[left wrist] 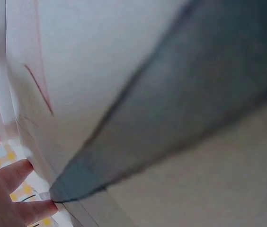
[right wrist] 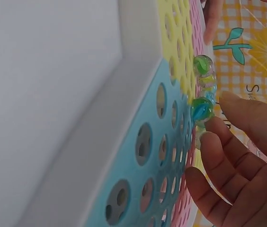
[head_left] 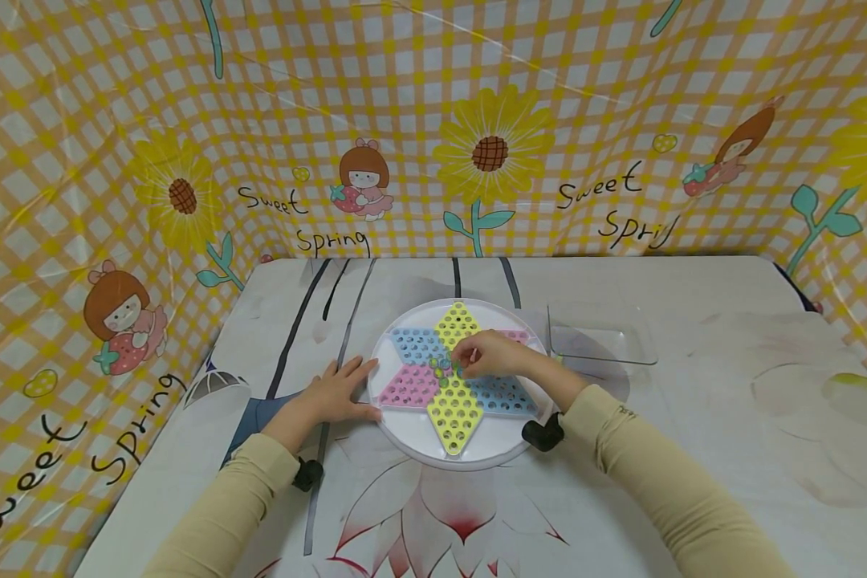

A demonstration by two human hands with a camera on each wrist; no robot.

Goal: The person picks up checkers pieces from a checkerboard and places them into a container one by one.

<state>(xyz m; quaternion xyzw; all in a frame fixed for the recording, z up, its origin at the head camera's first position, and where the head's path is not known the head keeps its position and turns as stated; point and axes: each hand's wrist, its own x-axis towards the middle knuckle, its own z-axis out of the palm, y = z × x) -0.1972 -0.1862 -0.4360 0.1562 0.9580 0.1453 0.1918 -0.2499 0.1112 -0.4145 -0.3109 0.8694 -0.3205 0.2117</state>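
Observation:
A round white Chinese checkers board (head_left: 412,437) lies on the table, its star marked in yellow, pink and blue holed sections. Several clear glass marbles (head_left: 437,368) with green, yellow and blue swirls sit around its centre. Over them reaches my right hand (head_left: 487,353). In the right wrist view its thumb (right wrist: 247,111) and index finger are parted, their tips right at a green-and-blue marble (right wrist: 202,109). My left hand (head_left: 335,393) has its fingers spread at the board's left rim, fingertips against the edge; the left wrist view catches part of these fingers (left wrist: 17,175).
A clear plastic tray (head_left: 603,341) stands right of the board, close behind my right forearm. Black wrist cameras hang under both wrists (head_left: 542,432). The table cover (head_left: 433,514) has a printed flower, and a yellow checked cloth (head_left: 419,104) rises behind and at the sides.

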